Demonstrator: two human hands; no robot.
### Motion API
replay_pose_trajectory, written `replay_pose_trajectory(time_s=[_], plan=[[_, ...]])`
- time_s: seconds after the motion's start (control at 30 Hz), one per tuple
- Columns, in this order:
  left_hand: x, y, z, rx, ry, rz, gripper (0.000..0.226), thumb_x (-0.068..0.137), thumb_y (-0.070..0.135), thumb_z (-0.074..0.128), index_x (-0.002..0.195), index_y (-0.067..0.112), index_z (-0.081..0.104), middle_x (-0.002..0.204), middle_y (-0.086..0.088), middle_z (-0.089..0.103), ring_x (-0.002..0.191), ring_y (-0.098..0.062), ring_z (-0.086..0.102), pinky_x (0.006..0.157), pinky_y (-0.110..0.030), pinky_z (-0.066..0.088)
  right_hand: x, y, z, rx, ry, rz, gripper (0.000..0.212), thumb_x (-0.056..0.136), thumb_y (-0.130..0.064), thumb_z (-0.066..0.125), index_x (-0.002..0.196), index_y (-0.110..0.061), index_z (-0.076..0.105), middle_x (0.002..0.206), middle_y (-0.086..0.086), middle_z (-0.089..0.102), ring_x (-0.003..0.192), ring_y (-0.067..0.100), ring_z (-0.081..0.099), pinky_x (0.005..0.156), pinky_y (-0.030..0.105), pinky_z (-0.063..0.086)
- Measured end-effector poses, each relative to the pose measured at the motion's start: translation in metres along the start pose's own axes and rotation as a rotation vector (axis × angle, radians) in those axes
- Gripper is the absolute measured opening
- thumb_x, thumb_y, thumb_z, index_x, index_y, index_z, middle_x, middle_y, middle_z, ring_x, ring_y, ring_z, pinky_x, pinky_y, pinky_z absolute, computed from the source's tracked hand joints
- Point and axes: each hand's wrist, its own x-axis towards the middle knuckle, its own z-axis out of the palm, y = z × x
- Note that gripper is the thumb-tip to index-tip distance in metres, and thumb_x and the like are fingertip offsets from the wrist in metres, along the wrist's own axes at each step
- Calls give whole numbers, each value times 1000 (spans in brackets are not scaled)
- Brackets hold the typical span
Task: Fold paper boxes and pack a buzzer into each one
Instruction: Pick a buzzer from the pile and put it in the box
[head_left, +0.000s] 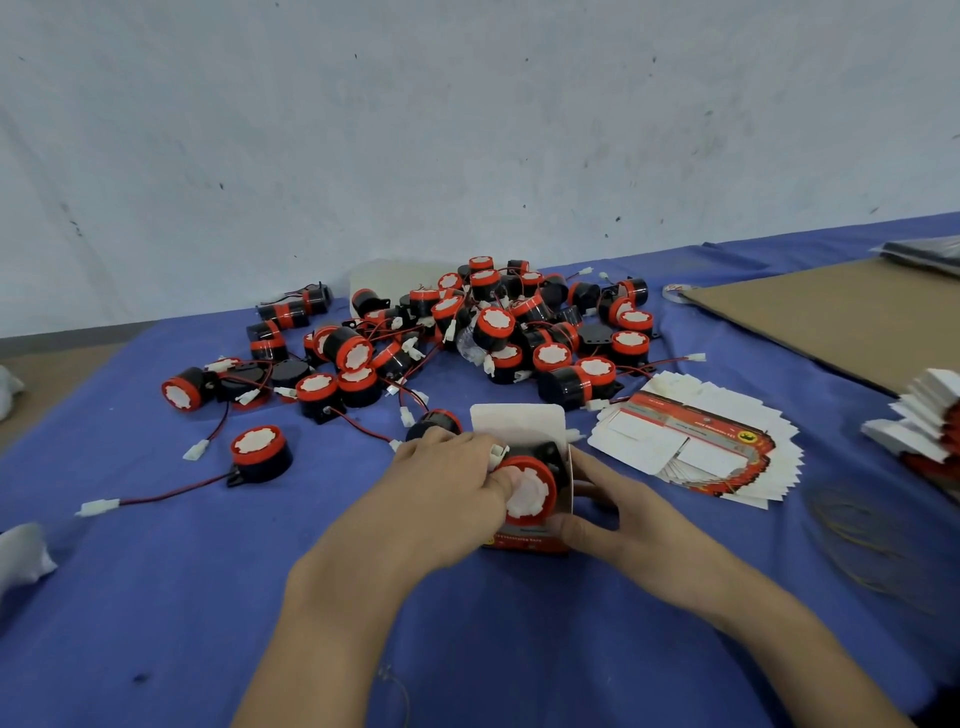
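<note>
Head view: the right hand (618, 514) grips the open paper box (519, 422) to brace it while the left hand (452, 478) pinches 1 red-capped buzzer (531, 491), seemingly pushing it inside.

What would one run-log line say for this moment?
step: packing | left hand: grips buzzer at open paper box | right hand: holds paper box | behind: buzzer pile | right: flat box stack
</note>
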Motion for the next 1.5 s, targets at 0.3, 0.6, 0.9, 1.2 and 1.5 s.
replay_pose_trajectory(time_s=[0.3,0.6,0.9,1.2,1.5], plan=[[14,-3,3,-30,-92,-29,10,99,45,42,95,37,37,109,-5,52,102,-25,51,90,-42,47,-3,-6,2,136,23,9,52,92,-29,51,127,-67,46,132,-27,60,125,-8,51,109,30,36],[13,-7,7,-10,-53,-11,12,100,39,40,104,39,51,104,-3,56,90,-25,58,78,-43,52,-5,-10,6,142,17,3,57,103,-8,43,131,-57,47,126,-29,62,119,-13,53,87,-1,38],[6,-1,15,62,53,19,24,103,31,34,116,31,53,107,0,59,97,-25,50,81,-42,48,-7,-13,12,118,41,-32,68,103,-11,44,116,-78,42,119,-36,61,109,-19,54,80,-6,37],[7,5,15,166,134,21,20,99,18,41,112,23,55,85,7,45,79,-17,37,69,-33,29,-5,-5,15,66,38,-54,57,95,-41,47,133,-77,24,129,-44,50,116,-23,46,84,-7,32],[3,-7,24,-29,108,179,36,93,61,39,120,42,54,120,23,58,113,-6,37,90,-26,38,-4,-4,13,62,44,-50,54,103,-28,52,139,-64,32,129,-39,54,119,-19,48,86,-6,34]])
